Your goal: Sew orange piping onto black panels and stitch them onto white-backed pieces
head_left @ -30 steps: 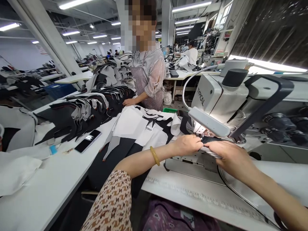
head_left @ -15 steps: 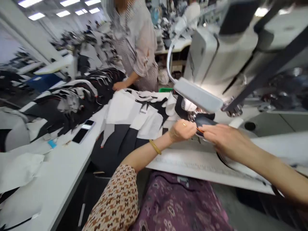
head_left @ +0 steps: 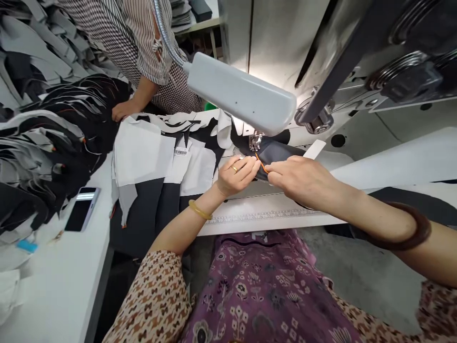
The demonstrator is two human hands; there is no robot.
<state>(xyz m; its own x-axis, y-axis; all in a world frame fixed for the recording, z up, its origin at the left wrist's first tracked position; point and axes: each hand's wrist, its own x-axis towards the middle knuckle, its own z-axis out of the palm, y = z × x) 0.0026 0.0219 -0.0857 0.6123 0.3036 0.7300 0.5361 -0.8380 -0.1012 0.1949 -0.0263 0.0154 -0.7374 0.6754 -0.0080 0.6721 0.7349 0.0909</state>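
Observation:
Under the presser foot of a sewing machine lies a dark fabric piece with an orange edging. Just in front of the foot, my left hand is closed in a pinch at the left side of this piece, a ring on one finger. What sits between its fingertips is partly hidden. My right hand has its thumb and fingers pressed together on the orange-edged fabric, slightly to the right of the foot. The two hands are close together, with the orange edging running between them.
A lamp hangs over the needle area. Left of my hands lie white and dark fabric pieces, one with a barcode label. A phone rests on the left table. A co-worker's hand touches the piled pieces.
The view has tilted down and come nearer to the machine, so everything shifts in the picture. Both hands stay pinched at the presser foot, with the orange edging showing more clearly between them.

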